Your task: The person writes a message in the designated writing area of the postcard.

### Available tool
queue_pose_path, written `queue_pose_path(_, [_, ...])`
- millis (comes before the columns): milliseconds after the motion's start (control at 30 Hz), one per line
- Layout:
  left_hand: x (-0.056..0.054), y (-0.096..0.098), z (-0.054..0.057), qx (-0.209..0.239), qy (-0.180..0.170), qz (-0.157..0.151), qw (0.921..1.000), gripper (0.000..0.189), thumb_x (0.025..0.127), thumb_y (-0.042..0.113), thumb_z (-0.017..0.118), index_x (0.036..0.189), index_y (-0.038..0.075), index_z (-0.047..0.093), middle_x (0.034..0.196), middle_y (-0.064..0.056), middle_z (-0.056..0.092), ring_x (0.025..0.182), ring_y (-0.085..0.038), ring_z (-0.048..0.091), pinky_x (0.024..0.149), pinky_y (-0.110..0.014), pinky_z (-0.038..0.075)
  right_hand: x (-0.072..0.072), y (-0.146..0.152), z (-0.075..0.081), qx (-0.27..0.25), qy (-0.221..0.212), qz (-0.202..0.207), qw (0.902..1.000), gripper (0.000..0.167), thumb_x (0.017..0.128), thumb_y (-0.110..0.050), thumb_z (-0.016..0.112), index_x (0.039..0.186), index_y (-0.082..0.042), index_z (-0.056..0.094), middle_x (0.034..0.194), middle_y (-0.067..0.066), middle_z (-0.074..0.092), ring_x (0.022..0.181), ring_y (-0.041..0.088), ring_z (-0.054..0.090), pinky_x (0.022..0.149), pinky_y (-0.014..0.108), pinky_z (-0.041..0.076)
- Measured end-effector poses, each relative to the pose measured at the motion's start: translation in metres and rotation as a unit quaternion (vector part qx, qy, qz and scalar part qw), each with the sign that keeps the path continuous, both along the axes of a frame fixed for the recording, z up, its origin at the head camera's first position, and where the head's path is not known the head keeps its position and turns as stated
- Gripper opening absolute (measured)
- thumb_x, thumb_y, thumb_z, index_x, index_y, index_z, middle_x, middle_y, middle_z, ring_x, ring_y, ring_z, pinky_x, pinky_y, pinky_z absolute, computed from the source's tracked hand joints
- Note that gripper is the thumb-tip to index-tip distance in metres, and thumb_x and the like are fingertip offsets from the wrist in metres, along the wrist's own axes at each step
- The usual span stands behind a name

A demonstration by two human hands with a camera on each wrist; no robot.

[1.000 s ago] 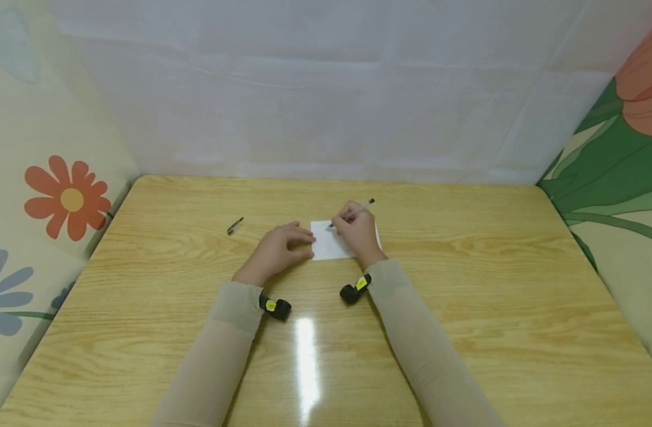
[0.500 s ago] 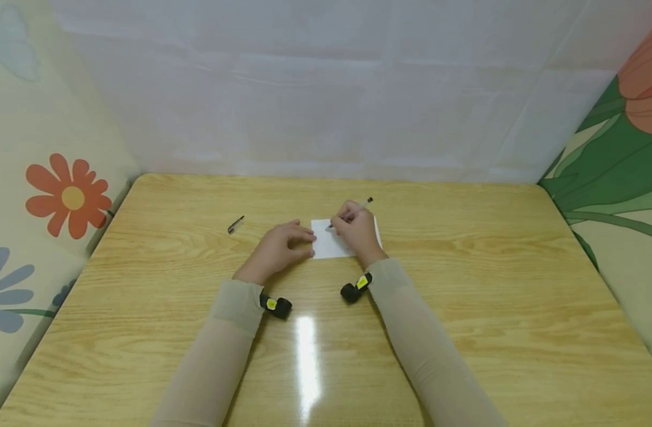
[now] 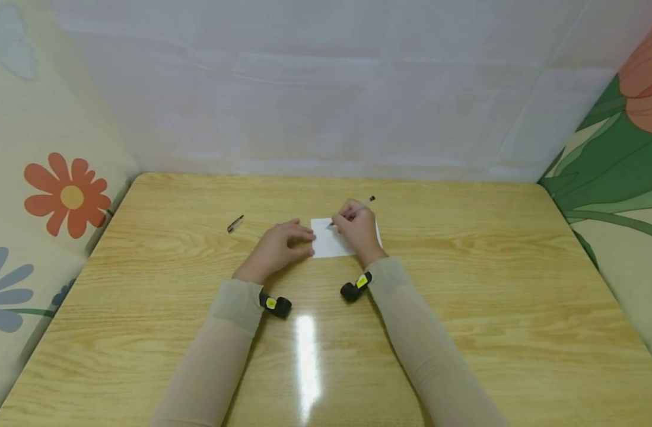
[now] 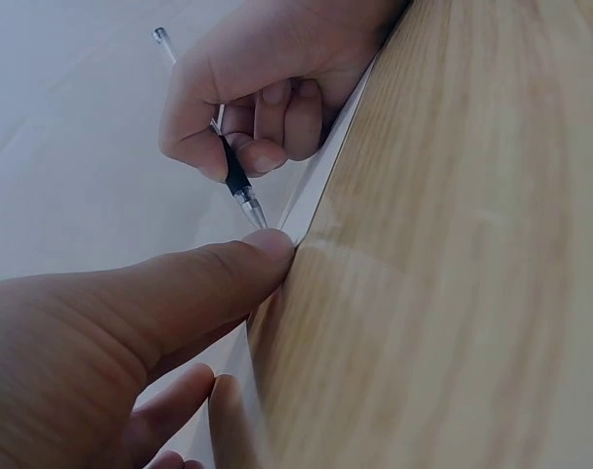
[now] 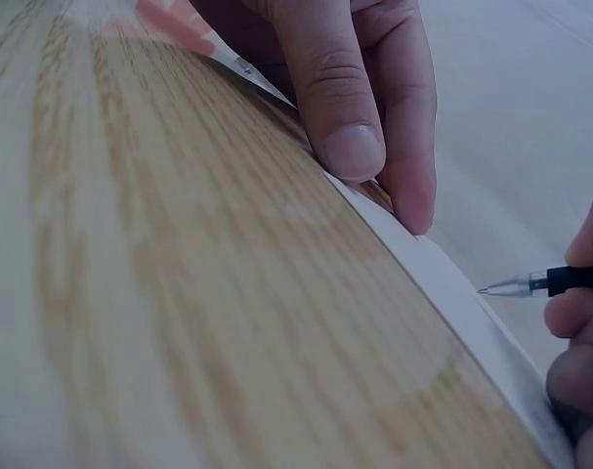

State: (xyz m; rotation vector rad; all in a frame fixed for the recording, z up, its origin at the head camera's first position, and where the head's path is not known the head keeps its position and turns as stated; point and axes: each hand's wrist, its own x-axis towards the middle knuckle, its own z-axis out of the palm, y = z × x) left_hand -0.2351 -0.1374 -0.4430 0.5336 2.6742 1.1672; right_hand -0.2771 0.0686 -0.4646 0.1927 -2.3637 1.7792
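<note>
A small white sheet of paper (image 3: 328,243) lies on the wooden table between my hands. My right hand (image 3: 358,231) pinches a pen (image 3: 366,203) over it, with the tip pointing down to the left. In the left wrist view the pen (image 4: 237,181) shows a black grip, a silver cone and a clear barrel. My left hand (image 3: 277,246) presses the paper's left edge with thumb and fingertips, its fingers relaxed. The right wrist view has the pen tip (image 5: 501,287) close over the paper (image 5: 443,278), while the right palm hides part of the sheet.
A pen cap (image 3: 235,224) with a clip lies on the table (image 3: 491,284), left of the left hand. White cloth (image 3: 315,89) hangs behind the table's far edge. Flower-printed panels (image 3: 69,118) stand at both sides.
Both hands and the paper stay in place. The pen's upper end shifts only slightly in the right hand's grip.
</note>
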Motion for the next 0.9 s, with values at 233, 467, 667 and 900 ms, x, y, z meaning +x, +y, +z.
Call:
queue_pose_path(233, [0.0002,-0.0004,0.0001,0.001,-0.001,0.0,1.0,0.033,0.092,0.015,0.076,0.123,0.006,0.072,0.14,-0.013,0.061,0.15,-0.035,0.03,0.125,-0.055,0.016,-0.001,-0.0004,-0.0012,-0.001,0.001,0.005,1.0,0.012,0.084,-0.004,0.067,0.074,-0.006,0.06,0.061,0.0,0.058,0.057,0.01,0.054,0.05,0.021,0.04])
queue_pose_path(467, [0.0012,0.0008,0.0021,-0.003,-0.013,0.003,0.9999,0.033,0.093,0.016,0.076,0.124,0.007,0.072,0.141,-0.011,0.06,0.15,-0.033,0.029,0.125,-0.053,0.016,-0.0019,-0.0001,-0.0034,-0.002,0.004,0.006,1.0,0.012,0.083,-0.004,0.066,0.073,-0.007,0.06,0.061,0.0,0.058,0.057,0.01,0.054,0.05,0.02,0.04])
queue_pose_path(667, [0.0011,0.0009,0.0017,0.0,-0.017,0.005,0.9998,0.033,0.093,0.016,0.076,0.124,0.007,0.072,0.141,-0.01,0.06,0.151,-0.032,0.028,0.125,-0.052,0.017,-0.0014,0.0006,-0.0033,0.006,0.002,0.009,0.9999,0.013,0.083,-0.005,0.066,0.073,-0.008,0.059,0.061,0.001,0.058,0.057,0.011,0.053,0.05,0.021,0.04])
queue_pose_path(900, [0.0015,0.0012,0.0026,0.0,-0.019,0.005,0.9998,0.033,0.093,0.016,0.075,0.125,0.007,0.072,0.142,-0.01,0.06,0.151,-0.032,0.028,0.125,-0.052,0.018,-0.0008,0.0009,-0.0017,0.007,0.003,0.009,0.9999,0.014,0.085,-0.004,0.066,0.073,-0.007,0.059,0.061,0.001,0.058,0.057,0.012,0.053,0.05,0.021,0.041])
